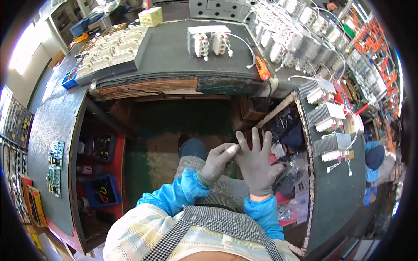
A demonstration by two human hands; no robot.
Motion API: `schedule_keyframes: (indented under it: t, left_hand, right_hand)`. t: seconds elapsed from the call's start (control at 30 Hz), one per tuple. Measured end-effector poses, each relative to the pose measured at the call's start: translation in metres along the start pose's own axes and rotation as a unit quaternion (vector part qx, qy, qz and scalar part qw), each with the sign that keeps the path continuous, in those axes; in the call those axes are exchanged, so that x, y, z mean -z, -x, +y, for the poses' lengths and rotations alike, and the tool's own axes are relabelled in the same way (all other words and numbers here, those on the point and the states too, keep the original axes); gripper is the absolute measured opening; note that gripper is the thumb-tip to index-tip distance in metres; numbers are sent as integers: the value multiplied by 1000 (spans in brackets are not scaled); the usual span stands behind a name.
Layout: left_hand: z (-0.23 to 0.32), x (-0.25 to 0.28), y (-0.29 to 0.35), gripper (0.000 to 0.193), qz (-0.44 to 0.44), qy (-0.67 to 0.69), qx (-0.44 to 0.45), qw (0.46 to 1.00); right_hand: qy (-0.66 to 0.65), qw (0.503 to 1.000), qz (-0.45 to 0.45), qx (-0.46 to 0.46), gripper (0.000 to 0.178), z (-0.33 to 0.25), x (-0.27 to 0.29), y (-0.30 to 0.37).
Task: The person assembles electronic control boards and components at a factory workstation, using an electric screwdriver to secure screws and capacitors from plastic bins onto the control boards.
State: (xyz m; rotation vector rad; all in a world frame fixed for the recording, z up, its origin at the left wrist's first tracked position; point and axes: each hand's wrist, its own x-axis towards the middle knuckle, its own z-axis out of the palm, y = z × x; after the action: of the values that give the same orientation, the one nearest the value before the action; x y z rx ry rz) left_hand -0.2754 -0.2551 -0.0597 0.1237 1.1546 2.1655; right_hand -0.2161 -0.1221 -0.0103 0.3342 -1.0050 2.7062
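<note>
Both my hands wear grey gloves and are raised in front of my apron. My right hand (257, 167) has its palm turned toward me, with several fingers spread and the thumb out to the right. The thumb and forefinger of my left hand (214, 162) are pinched together at the little-finger side of the right glove. They appear to grip the glove's little finger, though the exact contact is hard to make out. Neither hand holds any part from the benches. Blue sleeve covers (263, 215) reach up to both wrists.
Ahead, a dark workbench (170, 48) bears a finned heatsink unit (209, 41), an orange-handled tool (262, 68) and rows of pale parts (115, 50). Heatsink units (333, 145) line the right bench. Green circuit boards (55, 167) lie on the left bench. At far right, a co-worker (383, 161) sits.
</note>
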Motion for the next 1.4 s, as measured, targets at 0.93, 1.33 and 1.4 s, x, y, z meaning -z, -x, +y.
schedule_keyframes:
  t: [0.93,1.33,1.4]
  left_hand:
    - [105,83,-27,40,-64,-117,7,991]
    - [20,76,7,40,-29,-33,199,979]
    - [20,63,11,41,-10,-66,166,984]
  right_hand:
    - [376,900,-165,-147,96,86,9,-35]
    - [313,919,-12,-238,50,68,14,29]
    - [325,925,7,-199,42,66,9,38]
